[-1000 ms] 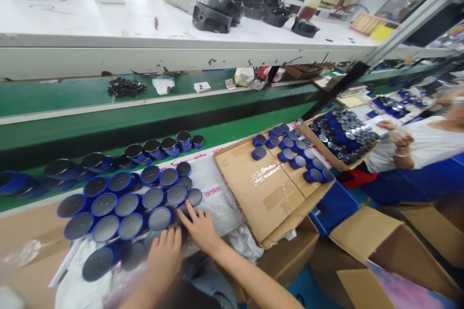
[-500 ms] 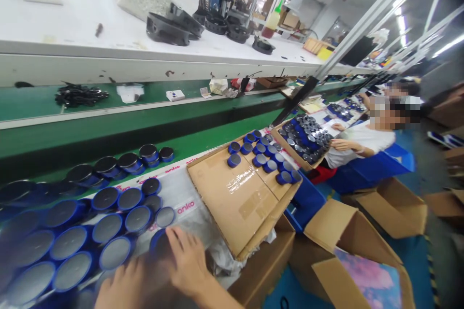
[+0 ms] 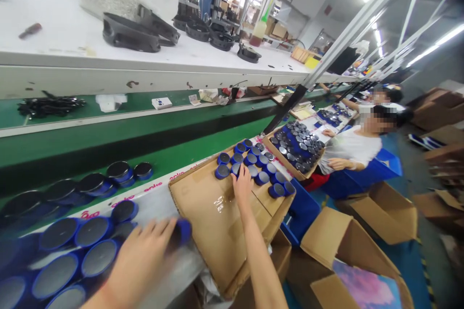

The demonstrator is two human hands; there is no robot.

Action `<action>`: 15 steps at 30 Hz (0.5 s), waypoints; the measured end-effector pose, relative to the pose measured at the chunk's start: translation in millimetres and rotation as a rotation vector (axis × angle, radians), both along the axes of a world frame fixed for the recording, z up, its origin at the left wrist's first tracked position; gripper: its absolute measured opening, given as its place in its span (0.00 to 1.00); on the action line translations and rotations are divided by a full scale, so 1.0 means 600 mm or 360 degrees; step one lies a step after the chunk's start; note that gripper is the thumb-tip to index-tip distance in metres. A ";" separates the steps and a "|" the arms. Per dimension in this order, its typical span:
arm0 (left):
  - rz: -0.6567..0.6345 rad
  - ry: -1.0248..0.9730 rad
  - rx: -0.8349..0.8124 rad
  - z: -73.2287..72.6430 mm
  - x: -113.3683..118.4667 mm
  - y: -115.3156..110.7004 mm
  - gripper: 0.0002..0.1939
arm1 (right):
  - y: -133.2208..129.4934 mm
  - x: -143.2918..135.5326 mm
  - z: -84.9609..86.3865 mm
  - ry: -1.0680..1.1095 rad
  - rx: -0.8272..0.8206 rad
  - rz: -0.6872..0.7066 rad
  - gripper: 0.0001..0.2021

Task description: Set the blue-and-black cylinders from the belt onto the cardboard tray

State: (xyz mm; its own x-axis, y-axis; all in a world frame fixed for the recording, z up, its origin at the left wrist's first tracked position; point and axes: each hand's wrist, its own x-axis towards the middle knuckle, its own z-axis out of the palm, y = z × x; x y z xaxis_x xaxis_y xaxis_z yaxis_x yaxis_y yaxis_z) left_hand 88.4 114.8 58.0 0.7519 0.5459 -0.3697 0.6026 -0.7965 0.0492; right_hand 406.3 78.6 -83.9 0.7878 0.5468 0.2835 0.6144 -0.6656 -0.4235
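Note:
My left hand [image 3: 143,256] is closed around a blue round container [image 3: 182,231] above the clear plastic sheet, next to a cluster of blue round containers [image 3: 87,246] standing with dark tops up. My right hand [image 3: 242,184] is stretched out over the flat cardboard sheet [image 3: 210,212], fingertips on a small blue cap [image 3: 235,169] at the near edge of a group of small blue caps [image 3: 253,164]. Whether it grips the cap I cannot tell.
A green conveyor belt [image 3: 145,130] runs behind, with more blue containers [image 3: 108,176] on it. A white shelf [image 3: 108,58] above holds black parts. A cardboard tray of dark lids [image 3: 297,147] lies to the right, by a seated person [image 3: 348,152]. Open cardboard boxes [image 3: 362,231] stand on the blue floor.
My right hand left the container cluster and reached right onto the cardboard sheet to the small caps. My left hand took hold of a blue container. The view swung right.

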 end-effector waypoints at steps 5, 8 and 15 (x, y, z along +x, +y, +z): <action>-0.0262 -0.0076 0.0161 -0.019 0.247 0.111 0.21 | 0.010 0.012 -0.020 0.0052 0.0029 -0.0001 0.27; -0.0343 -0.0063 0.0201 -0.068 0.321 0.144 0.15 | -0.022 -0.032 -0.019 0.0070 0.0120 -0.0005 0.31; -0.0359 -0.0193 0.0215 -0.139 0.299 0.148 0.28 | -0.120 -0.273 0.002 0.0306 0.0072 0.0431 0.19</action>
